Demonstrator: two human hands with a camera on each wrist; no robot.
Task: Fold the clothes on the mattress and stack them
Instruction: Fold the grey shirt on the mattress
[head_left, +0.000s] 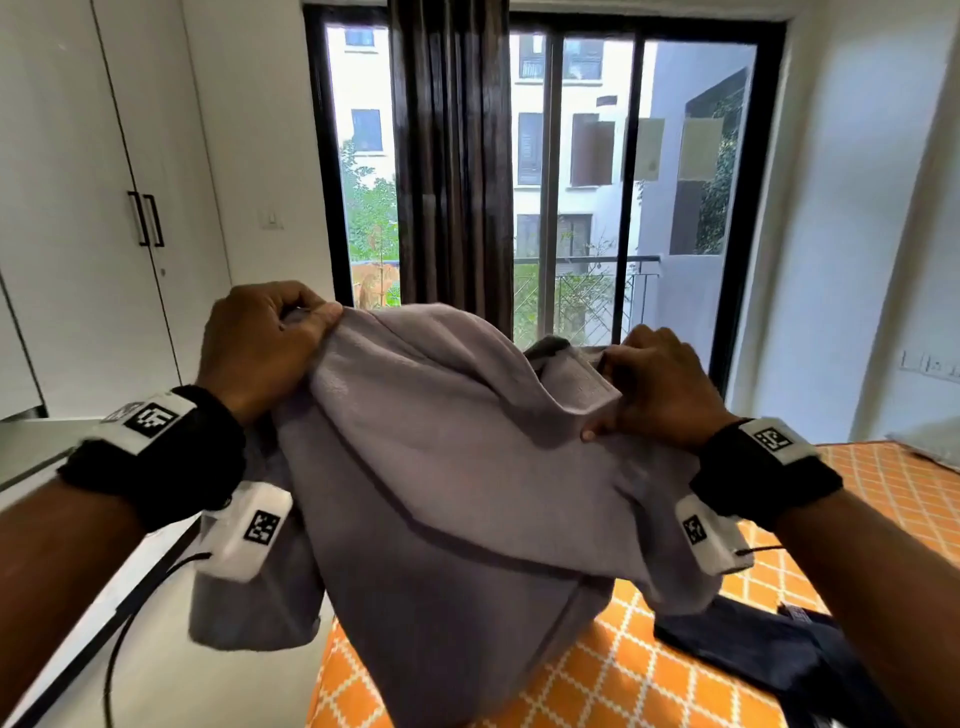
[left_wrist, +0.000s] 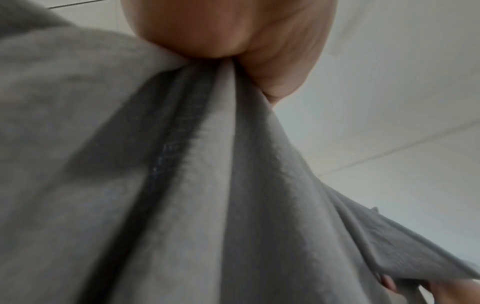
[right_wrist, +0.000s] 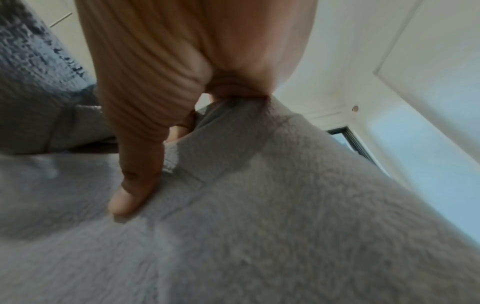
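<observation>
White wardrobe (head_left: 78, 208) far left. Left hand (head_left: 257, 345) fisted on top edge of grey garment (head_left: 441, 467), held up in air above orange patterned mattress (head_left: 623, 675). Right hand (head_left: 657, 387) pinches garment's other upper edge, thumb laid along fabric. Dark blue garment (head_left: 753, 654) lies on mattress, lower right.

garment (head_left: 447, 467): held up between both hands, hanging over the near end of the mattress (head_left: 893, 499)
left hand (head_left: 260, 343): at the garment's upper left edge
right hand (head_left: 660, 389): at its upper right
second garment (head_left: 753, 649): lying on the mattress, right of the hanging one
wardrobe (head_left: 78, 208): far left
window (head_left: 571, 156): behind the hands
</observation>
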